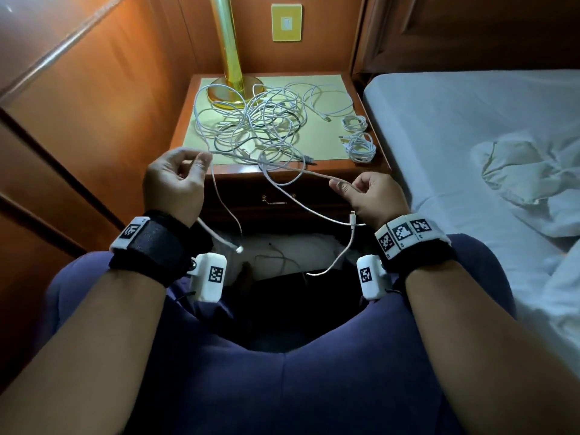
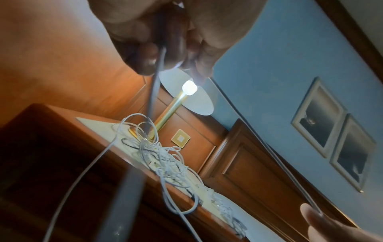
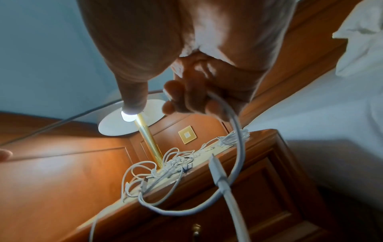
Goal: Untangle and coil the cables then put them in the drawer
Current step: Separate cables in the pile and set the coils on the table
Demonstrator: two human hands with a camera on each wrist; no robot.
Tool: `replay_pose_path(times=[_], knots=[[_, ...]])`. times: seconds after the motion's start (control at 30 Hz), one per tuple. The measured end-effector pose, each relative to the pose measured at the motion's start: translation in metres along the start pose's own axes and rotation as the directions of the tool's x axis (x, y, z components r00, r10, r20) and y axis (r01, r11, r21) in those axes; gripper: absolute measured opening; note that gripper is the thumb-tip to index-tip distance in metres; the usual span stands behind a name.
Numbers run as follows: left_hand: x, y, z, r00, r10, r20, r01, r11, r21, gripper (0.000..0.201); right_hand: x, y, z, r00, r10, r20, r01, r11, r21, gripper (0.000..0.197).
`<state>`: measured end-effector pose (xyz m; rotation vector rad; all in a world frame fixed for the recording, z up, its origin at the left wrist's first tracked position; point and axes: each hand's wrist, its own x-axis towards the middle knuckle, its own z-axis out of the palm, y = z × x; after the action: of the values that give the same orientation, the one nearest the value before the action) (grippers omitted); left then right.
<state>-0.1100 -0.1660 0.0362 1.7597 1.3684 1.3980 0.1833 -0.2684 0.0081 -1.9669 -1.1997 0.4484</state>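
While stretched left-to-right between both hands, white cable (image 1: pixel 284 171) pinched by left hand (image 1: pixel 175 180) and right hand (image 1: pixel 370 196), tangled cables (image 1: pixel 260 124) on nightstand (image 1: pixel 361 166) beyond, lamp (image 1: pixel 229 58) behind.

Bedroom, wood-panelled, bed (image 1: pixel 455 127) with white sheets, wooden nightstand (image 1: pixel 185 120), brass lamp (image 1: pixel 227 58), framed pictures (image 2: pixel 319 117)

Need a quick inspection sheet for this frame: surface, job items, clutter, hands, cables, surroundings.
Surface: nightstand top, cables spread across it.
Job's things: tangled white cables; two coiled cables at right edge; drawer shut.
Clutter: brass lamp, lit.
Hands: left hand and right hand each pinch a white cable stretched between them.
Cables: loose ends hang over the lap.
Surroundings: bed on the right, wood panelling on the left.
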Motion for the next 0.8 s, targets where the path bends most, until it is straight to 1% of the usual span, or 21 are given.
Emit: replay_pose_path(times=[0.07,0.1,0.17,0.23,0.3,0.33,0.37,0.43,0.5,0.57,0.6,0.63,0.67,0.7,0.73,0.77,0.8], knots=[[-0.004,-0.013,-0.004,0.998,-0.028,-0.050,0.031,0.998,0.053,0.030,0.000,0.003,-0.002,1.000,0.014,-0.003,-0.014,0.997,-0.072,0.055],[-0.004,-0.017,-0.008,0.997,-0.034,-0.068,0.039,0.997,0.067,0.032,0.000,0.004,-0.004,1.000,0.021,0.007,-0.021,0.995,-0.094,0.056],[-0.004,-0.022,-0.014,0.995,-0.034,-0.090,0.041,0.996,0.076,0.028,-0.001,0.008,-0.005,0.998,0.036,0.055,-0.030,0.993,-0.115,0.056],[-0.004,-0.028,-0.015,0.994,-0.041,-0.105,0.049,0.996,0.075,0.025,-0.003,0.010,-0.005,0.996,0.029,0.089,-0.020,0.994,-0.104,0.052],[-0.005,-0.033,-0.011,0.992,-0.077,-0.105,0.083,0.995,0.055,0.025,-0.005,0.010,-0.004,0.997,0.005,0.079,-0.001,0.999,-0.053,0.048],[-0.005,-0.035,-0.007,0.992,-0.099,-0.084,0.102,0.994,0.035,0.026,-0.006,0.010,-0.003,0.998,-0.004,0.059,0.005,1.000,-0.010,0.045],[-0.005,-0.038,-0.003,0.991,-0.125,-0.041,0.127,0.992,0.028,0.025,-0.006,0.009,-0.002,0.999,-0.007,0.041,0.006,0.999,0.044,0.041],[-0.009,-0.045,0.005,0.975,-0.197,0.104,0.190,0.979,0.078,0.022,-0.008,0.007,-0.001,0.999,-0.002,0.050,-0.006,0.984,0.178,0.035],[-0.018,-0.052,0.013,0.926,-0.271,0.263,0.230,0.957,0.175,0.022,-0.010,0.003,0.005,0.995,-0.013,0.094,-0.017,0.952,0.305,0.026],[-0.028,-0.049,0.019,0.874,-0.320,0.365,0.238,0.938,0.254,0.020,-0.013,0.002,0.015,0.991,-0.026,0.128,-0.021,0.934,0.358,0.021],[-0.032,-0.046,0.022,0.860,-0.324,0.393,0.236,0.938,0.255,0.018,-0.014,0.003,0.020,0.988,-0.027,0.149,-0.024,0.944,0.328,0.024],[-0.034,-0.043,0.026,0.855,-0.317,0.411,0.230,0.941,0.247,0.018,-0.015,0.005,0.026,0.983,-0.017,0.182,-0.028,0.971,0.239,0.026],[-0.035,-0.040,0.028,0.856,-0.303,0.418,0.212,0.945,0.251,0.019,-0.014,0.009,0.030,0.974,0.014,0.224,-0.035,0.995,0.089,0.028],[-0.034,-0.037,0.030,0.864,-0.289,0.412,0.183,0.943,0.278,0.018,-0.013,0.011,0.034,0.961,0.072,0.266,-0.047,0.994,-0.099,0.028],[-0.032,-0.035,0.030,0.875,-0.277,0.398,0.151,0.935,0.320,0.016,-0.012,0.013,0.036,0.945,0.125,0.301,-0.049,0.968,-0.246,0.029],[-0.029,-0.035,0.030,0.882,-0.273,0.384,0.133,0.926,0.355,0.016,-0.010,0.014,0.037,0.933,0.140,0.332,-0.036,0.953,-0.300,0.030],[-0.025,-0.035,0.030,0.882,-0.275,0.384,0.124,0.920,0.373,0.016,-0.007,0.012,0.038,0.923,0.119,0.365,-0.015,0.961,-0.277,0.030]])
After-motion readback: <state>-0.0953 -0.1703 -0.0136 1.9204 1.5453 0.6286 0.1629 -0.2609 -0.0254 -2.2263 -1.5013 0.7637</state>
